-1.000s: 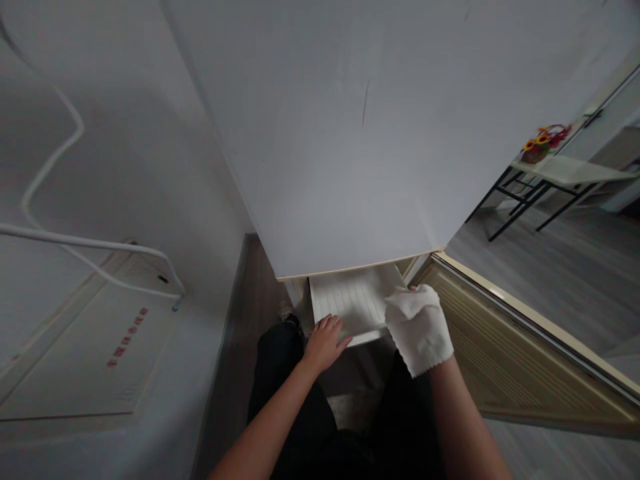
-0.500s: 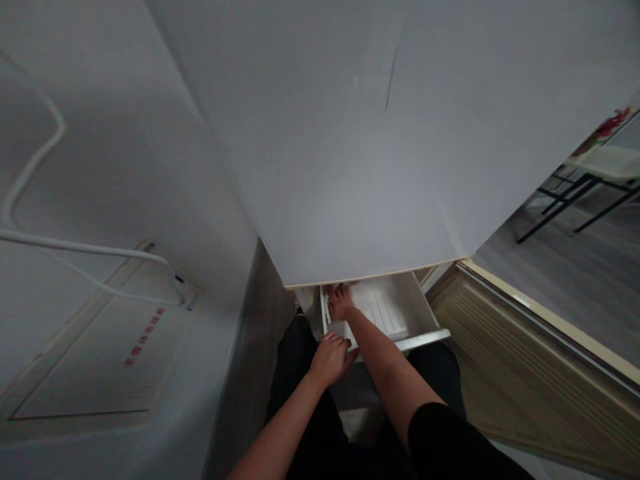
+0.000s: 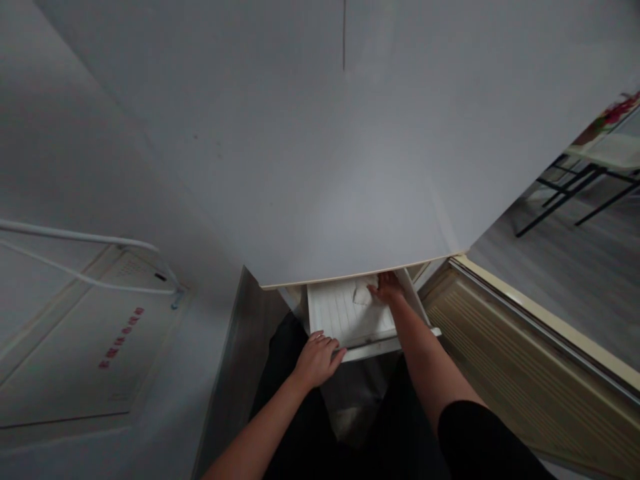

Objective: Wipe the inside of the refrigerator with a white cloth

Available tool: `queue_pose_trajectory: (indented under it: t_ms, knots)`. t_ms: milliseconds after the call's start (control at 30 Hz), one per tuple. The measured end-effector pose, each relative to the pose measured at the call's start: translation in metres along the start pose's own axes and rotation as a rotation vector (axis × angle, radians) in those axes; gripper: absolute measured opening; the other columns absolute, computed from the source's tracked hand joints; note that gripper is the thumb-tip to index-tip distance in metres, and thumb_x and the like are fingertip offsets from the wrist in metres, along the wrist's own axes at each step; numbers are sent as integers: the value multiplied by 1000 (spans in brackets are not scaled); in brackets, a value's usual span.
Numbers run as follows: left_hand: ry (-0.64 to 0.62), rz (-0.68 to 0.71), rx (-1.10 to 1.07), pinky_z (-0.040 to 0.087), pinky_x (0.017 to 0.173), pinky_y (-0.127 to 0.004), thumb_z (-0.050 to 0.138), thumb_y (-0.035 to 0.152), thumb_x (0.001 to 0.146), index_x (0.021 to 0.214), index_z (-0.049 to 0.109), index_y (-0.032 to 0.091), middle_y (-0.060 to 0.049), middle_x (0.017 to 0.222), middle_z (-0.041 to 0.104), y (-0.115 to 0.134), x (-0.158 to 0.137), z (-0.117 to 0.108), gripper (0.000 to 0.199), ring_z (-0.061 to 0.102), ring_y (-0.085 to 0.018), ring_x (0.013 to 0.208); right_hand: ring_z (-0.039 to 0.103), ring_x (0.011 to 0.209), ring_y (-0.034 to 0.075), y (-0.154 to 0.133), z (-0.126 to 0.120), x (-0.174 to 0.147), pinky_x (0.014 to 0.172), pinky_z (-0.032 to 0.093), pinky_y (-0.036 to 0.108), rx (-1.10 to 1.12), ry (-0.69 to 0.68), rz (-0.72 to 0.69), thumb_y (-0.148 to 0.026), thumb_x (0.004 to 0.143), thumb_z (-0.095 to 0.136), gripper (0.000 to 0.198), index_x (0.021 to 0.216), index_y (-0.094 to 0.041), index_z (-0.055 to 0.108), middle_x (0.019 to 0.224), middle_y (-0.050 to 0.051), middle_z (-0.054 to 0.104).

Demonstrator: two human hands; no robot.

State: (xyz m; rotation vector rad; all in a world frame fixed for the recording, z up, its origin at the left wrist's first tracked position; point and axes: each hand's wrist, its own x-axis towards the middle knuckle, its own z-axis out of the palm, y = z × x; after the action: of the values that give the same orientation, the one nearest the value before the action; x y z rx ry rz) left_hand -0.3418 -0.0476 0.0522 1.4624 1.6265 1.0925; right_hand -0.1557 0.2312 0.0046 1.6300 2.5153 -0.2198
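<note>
A white drawer [image 3: 377,347] is pulled out beneath the big white panel, between my knees. My left hand [image 3: 316,361] rests at the drawer's front left corner, its fingers curled over the front edge and its thumb along it. Inside the drawer, at the back right, is my right hand [image 3: 390,288]. It presses on a crumpled white cloth [image 3: 362,293] that lies against the ribbed drawer floor. My right fingertips are partly hidden in the shadow under the panel.
A large white panel [image 3: 320,167] fills the view above the drawer. To the right stands an open door [image 3: 493,360] with a ribbed inner side. On the left wall are a cover with red lettering [image 3: 95,347] and a white cable [image 3: 75,235]. A table [image 3: 607,152] stands far right.
My right hand has moved from the drawer's left side to its back right, with the cloth showing beside it. My left hand stays on the front edge. The view has shifted slightly.
</note>
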Motion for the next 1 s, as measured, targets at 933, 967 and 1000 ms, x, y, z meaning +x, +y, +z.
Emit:
queue_pose_trajectory:
  t_ms: [933,967,1000]
  knots:
    - [-25,60,105,35,114,-52,77,52,81,73,69,26,-7,70,67,3,1,1,28,67,-29,83,-15,156,46,5,5,-36,126,6,54,-89,-420,-3,-76,69,78,147,164,-13,-14,164,26,-29]
    - [-27,61,110,35,114,-53,76,52,82,73,69,26,-7,71,67,2,1,2,28,67,-29,85,-16,155,49,-1,7,-38,125,7,59,-113,-436,-3,-77,65,80,152,163,-12,-17,163,27,-31]
    - [-27,63,117,36,114,-53,75,51,83,75,70,26,-8,74,69,2,1,2,27,68,-30,88,-17,153,53,-11,8,-40,122,7,66,-134,-442,-20,-78,61,82,157,163,-13,-19,162,27,-32]
